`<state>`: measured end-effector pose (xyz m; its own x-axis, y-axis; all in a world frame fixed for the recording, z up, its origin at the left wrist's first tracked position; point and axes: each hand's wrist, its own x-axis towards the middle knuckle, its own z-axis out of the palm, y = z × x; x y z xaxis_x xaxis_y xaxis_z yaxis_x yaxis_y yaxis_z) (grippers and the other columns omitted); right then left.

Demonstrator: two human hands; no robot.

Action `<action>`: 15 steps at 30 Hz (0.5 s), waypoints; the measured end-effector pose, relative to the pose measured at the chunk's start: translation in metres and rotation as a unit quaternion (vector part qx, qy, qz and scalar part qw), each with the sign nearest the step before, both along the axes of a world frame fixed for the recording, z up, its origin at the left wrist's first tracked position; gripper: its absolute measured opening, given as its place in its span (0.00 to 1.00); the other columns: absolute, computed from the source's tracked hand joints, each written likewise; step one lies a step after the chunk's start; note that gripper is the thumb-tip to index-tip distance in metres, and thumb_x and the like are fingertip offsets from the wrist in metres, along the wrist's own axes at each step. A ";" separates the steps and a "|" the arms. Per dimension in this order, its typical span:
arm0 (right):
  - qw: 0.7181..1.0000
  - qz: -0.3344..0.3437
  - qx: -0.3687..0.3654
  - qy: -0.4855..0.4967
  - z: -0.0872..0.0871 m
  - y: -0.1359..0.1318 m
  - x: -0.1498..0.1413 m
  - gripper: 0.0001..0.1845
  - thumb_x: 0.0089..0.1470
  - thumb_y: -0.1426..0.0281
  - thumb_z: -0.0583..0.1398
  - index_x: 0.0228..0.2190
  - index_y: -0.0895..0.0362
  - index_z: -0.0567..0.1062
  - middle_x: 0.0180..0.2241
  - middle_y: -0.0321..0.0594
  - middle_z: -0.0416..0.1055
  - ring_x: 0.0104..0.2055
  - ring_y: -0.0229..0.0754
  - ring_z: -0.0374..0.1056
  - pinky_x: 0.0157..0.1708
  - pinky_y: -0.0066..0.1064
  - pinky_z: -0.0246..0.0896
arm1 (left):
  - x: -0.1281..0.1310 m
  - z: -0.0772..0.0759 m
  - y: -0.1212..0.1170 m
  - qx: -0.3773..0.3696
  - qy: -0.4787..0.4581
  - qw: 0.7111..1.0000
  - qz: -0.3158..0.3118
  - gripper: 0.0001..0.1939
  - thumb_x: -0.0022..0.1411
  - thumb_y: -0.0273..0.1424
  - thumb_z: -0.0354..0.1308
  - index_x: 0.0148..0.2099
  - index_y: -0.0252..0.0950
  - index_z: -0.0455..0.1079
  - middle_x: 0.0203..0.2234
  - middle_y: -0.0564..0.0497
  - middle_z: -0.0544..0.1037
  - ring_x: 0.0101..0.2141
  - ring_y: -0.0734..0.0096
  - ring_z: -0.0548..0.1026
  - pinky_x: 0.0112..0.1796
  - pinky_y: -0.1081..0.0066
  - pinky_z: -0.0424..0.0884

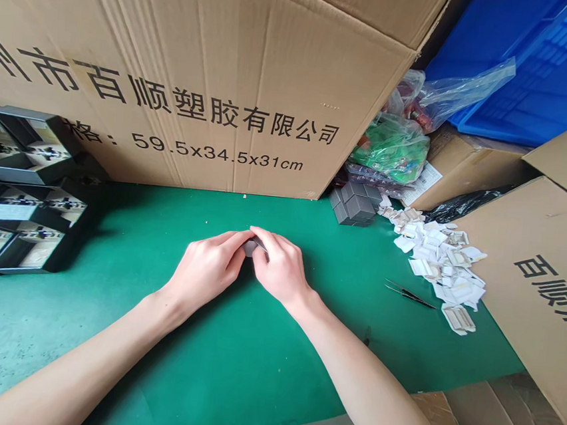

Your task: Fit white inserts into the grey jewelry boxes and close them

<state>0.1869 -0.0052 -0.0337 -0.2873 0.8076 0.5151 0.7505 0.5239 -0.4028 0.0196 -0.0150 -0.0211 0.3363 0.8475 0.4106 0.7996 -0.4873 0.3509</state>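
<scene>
Over the middle of the green table, my left hand (212, 261) and my right hand (281, 264) meet at the fingertips. Both are closed on a small dark grey piece (251, 247). Most of it is covered by my fingers, so its full shape cannot be made out. To the right, behind my hands, dark grey rectangular blocks (357, 205) are stacked against each other. A pair of thin dark tweezers (412, 294) lies on the table, beyond my right hand's reach of touch.
A big cardboard box (218, 52) walls off the back of the green mat (229, 361). Black trays (27, 214) are piled at left. White paper and plastic pieces (442, 261) lie heaped at right, near bagged parts (393, 146), a blue crate (518, 68) and another carton (534, 263).
</scene>
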 end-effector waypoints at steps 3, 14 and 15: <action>1.000 0.002 -0.003 0.005 -0.001 0.000 0.000 0.20 0.62 0.76 0.52 0.51 0.59 0.75 0.46 0.43 0.79 0.47 0.43 0.76 0.49 0.32 0.73 | 0.000 0.001 0.000 -0.002 -0.001 1.000 0.000 0.20 0.68 0.28 0.45 0.57 0.37 0.72 0.47 0.48 0.82 0.38 0.60 0.82 0.33 0.69 0.73; 1.000 0.001 0.001 0.013 0.000 0.000 0.000 0.20 0.62 0.76 0.51 0.51 0.59 0.75 0.46 0.44 0.79 0.47 0.43 0.76 0.50 0.33 0.73 | 0.000 0.000 0.000 0.003 -0.001 1.000 0.006 0.21 0.68 0.28 0.45 0.57 0.38 0.72 0.48 0.49 0.82 0.38 0.59 0.83 0.32 0.68 0.73; 1.000 0.002 0.002 0.016 0.000 0.000 0.000 0.20 0.62 0.76 0.51 0.51 0.59 0.75 0.46 0.43 0.79 0.47 0.43 0.76 0.49 0.33 0.73 | 0.000 0.000 0.000 0.001 -0.001 1.000 0.006 0.21 0.68 0.28 0.45 0.57 0.38 0.72 0.48 0.49 0.82 0.39 0.60 0.83 0.32 0.68 0.73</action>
<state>0.1870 -0.0054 -0.0341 -0.2730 0.8043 0.5278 0.7352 0.5282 -0.4248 0.0193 -0.0148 -0.0209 0.3258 0.8500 0.4139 0.8040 -0.4794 0.3519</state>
